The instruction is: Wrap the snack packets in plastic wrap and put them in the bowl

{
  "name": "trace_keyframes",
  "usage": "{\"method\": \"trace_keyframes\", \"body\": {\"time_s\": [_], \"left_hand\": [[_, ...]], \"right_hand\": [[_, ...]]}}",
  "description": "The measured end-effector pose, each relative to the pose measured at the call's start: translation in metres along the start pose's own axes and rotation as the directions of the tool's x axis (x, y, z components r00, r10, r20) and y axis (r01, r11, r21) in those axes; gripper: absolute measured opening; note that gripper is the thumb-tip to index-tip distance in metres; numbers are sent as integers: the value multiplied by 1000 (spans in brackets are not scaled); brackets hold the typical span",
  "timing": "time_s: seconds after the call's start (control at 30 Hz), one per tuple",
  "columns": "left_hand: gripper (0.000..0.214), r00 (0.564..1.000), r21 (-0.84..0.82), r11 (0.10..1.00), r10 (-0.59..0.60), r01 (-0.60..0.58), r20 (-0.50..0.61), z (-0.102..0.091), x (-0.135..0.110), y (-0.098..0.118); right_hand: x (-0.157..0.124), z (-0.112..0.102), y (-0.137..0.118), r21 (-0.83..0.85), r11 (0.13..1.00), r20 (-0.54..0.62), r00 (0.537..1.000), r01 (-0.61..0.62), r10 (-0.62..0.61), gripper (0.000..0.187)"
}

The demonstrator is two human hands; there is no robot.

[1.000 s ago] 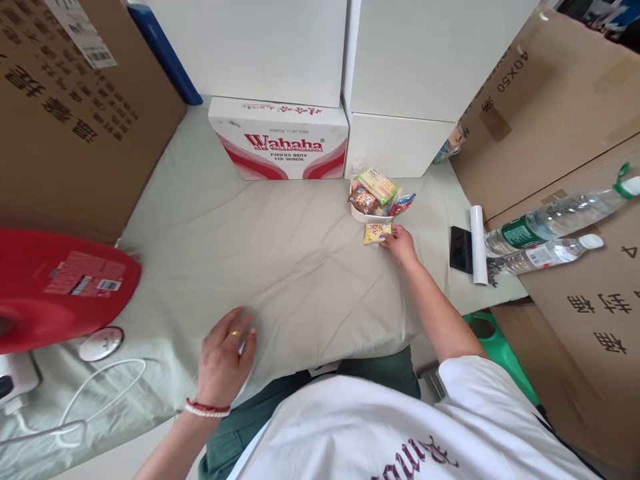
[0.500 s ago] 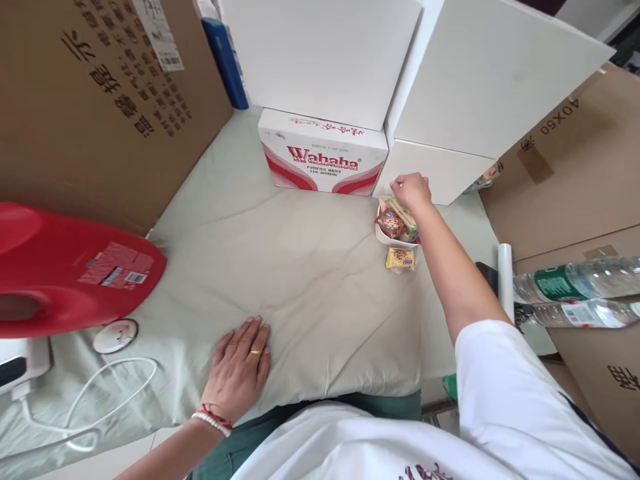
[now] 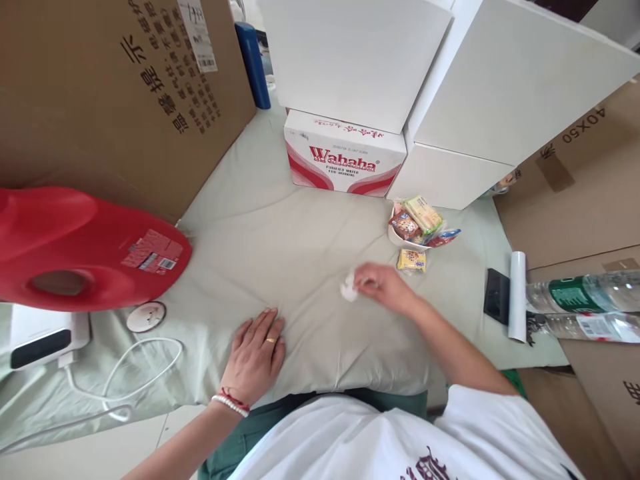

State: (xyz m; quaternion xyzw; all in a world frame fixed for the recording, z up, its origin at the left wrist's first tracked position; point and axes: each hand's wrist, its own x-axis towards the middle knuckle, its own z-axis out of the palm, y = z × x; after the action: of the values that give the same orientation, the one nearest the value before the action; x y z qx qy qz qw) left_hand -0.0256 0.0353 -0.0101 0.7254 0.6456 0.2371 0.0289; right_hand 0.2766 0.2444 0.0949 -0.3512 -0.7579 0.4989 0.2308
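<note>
My left hand (image 3: 257,350) lies flat on the pale green cloth (image 3: 320,247), fingers stretched out and holding nothing. Over the middle of the cloth, my right hand (image 3: 383,285) pinches a small white object (image 3: 349,287), too blurred by motion to name. Beyond that hand, to the right, stands a white bowl (image 3: 400,241) heaped with packaged snacks (image 3: 423,212). Just in front of it lies a yellow snack packet (image 3: 412,260) on the cloth.
A red jug (image 3: 95,247), a white power adapter (image 3: 47,333) with cable, and a round disc (image 3: 146,317) are at left. Behind stand a Wahaba-style water carton (image 3: 345,157) and white boxes (image 3: 355,60). Plastic bottles (image 3: 590,293), a white roll (image 3: 517,293) and a phone (image 3: 496,295) are at right.
My right hand has come from behind the snack bowl toward me and to the left, now with a small white object in its fingers. The left hand stays flat; the view has shifted slightly.
</note>
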Motion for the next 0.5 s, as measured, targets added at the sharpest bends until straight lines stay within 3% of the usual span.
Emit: {"method": "trace_keyframes", "body": {"time_s": [0.03, 0.1, 0.2, 0.27, 0.3, 0.33, 0.37, 0.4, 0.43, 0.5], "left_hand": [[37, 1000, -16, 1000, -9, 10, 7, -2, 0, 0], [32, 999, -77, 996, -44, 43, -1, -7, -1, 1], [23, 967, -226, 959, -208, 172, -145, -15, -3, 12], [21, 908, -402, 872, -376, 279, -186, -16, -1, 31], [24, 886, -519, 790, -448, 327, -123, -15, 3, 45], [30, 875, -652, 655, -484, 382, 27, -13, 8, 60], [40, 850, -762, 462, -482, 454, 214, -11, 14, 77], [50, 810, -800, 253, -406, 545, 423, -8, 22, 93], [59, 743, -770, 57, -314, 636, 591, -5, 30, 109], [70, 614, -622, -235, -115, 747, 781, 1, 47, 135]], "right_hand": [[-24, 22, 6, 68, 996, 17, 998, -64, 63, 21], [-64, 53, 19, 241, 956, -112, 974, -166, 197, 25], [-106, 76, 32, 575, 803, -349, 840, -157, 415, 33], [-122, 82, 32, 716, 692, -393, 765, -93, 510, 39], [-128, 83, 31, 751, 656, -393, 749, -73, 533, 41], [-132, 84, 28, 767, 638, -389, 744, -65, 543, 41], [-135, 85, 25, 766, 639, -390, 744, -64, 542, 39], [-136, 86, 21, 750, 658, -402, 743, -67, 534, 37], [-136, 87, 17, 719, 691, -428, 740, -68, 518, 35], [-135, 90, 10, 616, 785, -505, 731, -67, 459, 28]]}}
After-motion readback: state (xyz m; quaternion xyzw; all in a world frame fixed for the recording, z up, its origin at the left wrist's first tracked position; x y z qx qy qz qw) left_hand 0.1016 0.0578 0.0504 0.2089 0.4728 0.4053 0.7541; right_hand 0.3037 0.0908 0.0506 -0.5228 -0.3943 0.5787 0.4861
